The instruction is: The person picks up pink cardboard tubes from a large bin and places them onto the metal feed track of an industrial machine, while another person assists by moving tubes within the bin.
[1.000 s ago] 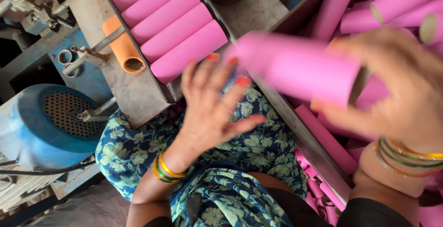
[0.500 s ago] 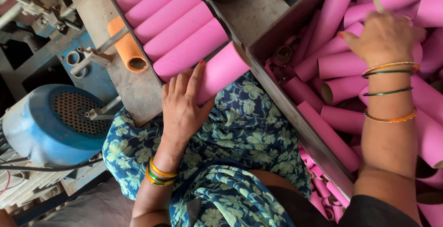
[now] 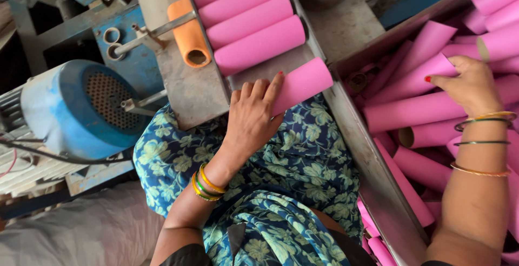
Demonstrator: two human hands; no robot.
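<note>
Presently, your left hand is lying flat, fingers together and extended, pressing on a pink tube that is resting tilted at the near lip of the metal tray, its right end jutting out past the tray's corner over your floral-print lap. Just beyond it, a row of pink tubes is lying side by side across the tray, touching one another, with only a narrow strip of bare metal showing between the nearest of them and the tube under your palm. An orange tube is lying on the tray's left flat, crossed by a thin metal rod, so room on that side is tight. A blue motor housing is sitting near your left forearm, beyond the tray's left edge. Your right hand is curling loosely, thumb out, around a pink tube in the bin on your right; whether the grip is firm cannot be told. The bin's grey wall is running diagonally between lap and pile, and loose pink tubes are filling it at mixed angles, leaving little free floor.
</note>
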